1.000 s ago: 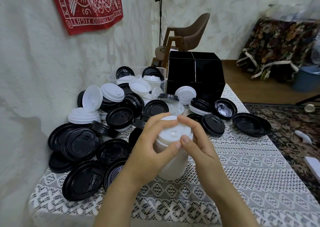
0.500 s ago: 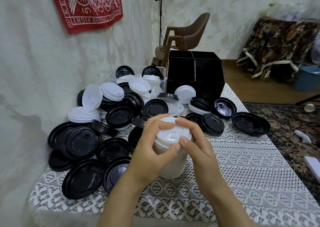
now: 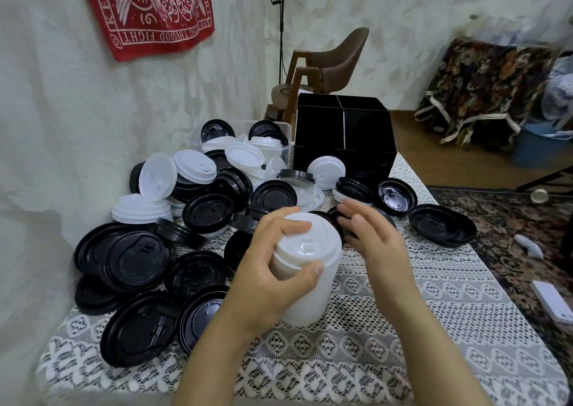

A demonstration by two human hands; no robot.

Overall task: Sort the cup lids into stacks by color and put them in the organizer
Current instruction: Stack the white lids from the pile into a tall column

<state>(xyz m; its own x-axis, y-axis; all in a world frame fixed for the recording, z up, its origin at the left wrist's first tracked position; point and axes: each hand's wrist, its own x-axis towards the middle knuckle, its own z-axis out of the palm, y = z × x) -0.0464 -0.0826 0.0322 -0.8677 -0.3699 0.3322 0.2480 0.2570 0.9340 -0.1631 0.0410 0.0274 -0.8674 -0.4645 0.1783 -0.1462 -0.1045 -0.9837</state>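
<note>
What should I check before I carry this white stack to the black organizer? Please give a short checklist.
1. Grip: the left hand holds the white lid stack near its top: ok.
2. Colour: the visible lids in the stack are all white: ok.
3. Other hand: the right hand is open and off the stack: ok.
4. Way to the black organizer: loose lids lie in front of it: not ok.
5. Free compartment in the organizer: inside too dark: cannot tell.
</note>
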